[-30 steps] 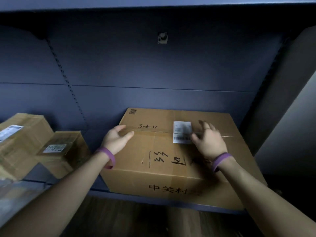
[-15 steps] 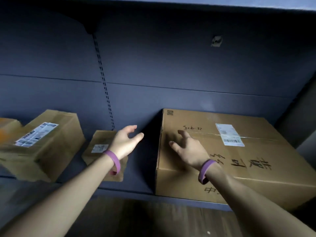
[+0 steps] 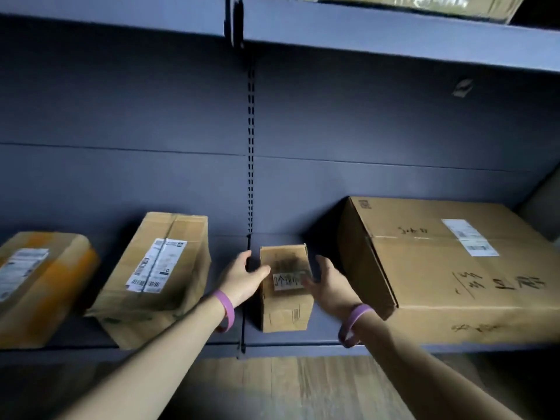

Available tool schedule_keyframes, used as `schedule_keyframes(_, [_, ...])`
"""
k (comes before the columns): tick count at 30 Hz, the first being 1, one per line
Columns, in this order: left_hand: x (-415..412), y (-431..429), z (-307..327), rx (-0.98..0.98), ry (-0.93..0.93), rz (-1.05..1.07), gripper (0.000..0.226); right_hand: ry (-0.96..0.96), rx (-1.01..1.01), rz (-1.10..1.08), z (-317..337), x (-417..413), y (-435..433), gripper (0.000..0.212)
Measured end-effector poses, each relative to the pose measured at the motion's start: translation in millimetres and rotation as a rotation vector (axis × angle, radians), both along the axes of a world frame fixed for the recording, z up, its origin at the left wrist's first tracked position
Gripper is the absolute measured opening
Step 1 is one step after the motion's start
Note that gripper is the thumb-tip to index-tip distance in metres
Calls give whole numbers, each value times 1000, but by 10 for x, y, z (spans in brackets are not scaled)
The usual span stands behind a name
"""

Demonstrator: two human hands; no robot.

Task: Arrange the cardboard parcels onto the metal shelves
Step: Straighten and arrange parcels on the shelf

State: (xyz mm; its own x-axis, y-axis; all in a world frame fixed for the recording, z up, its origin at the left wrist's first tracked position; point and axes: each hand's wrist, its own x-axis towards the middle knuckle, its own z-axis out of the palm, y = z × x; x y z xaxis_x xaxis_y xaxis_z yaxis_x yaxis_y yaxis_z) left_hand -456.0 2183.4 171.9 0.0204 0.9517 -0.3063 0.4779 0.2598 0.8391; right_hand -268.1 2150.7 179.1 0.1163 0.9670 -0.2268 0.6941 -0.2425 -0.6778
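On the shelf [image 3: 288,341] | left grip [image 3: 245,280], right grip [image 3: 328,286] both clasping small parcel [image 3: 286,310] | its white label [image 3: 288,281] blurred

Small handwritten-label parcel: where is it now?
Head view, lower centre: small parcel on the shelf between the left hand and right hand, taped parcel on its left, large box on its right.
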Motion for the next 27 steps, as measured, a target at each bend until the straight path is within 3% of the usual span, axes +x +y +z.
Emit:
schedule_keyframes(4, [89,15,-154,-86,-93,17,71,185,4,-90,-144,-104,136,53])
schedule_keyframes(8, [249,-163,-491,-57,-141,22,22,342,9,-141,-474,-142,58,55])
schedule_keyframes(10, [318,-237,-604,4,-208,42,17,387,58,-145,-585,-119,-17,62])
schedule_keyframes(15, [331,-306,-549,104,-322,102,29,466,240,-99,-619,-4,-111,60])
schedule_keyframes(19, [274,-354,-521,214,-268,63,45,485,384,-46,-653,38,-200,59])
schedule_keyframes(27, [332,-401,-503,272,-276,37,44,497,427,-46,-663,95,-246,59])
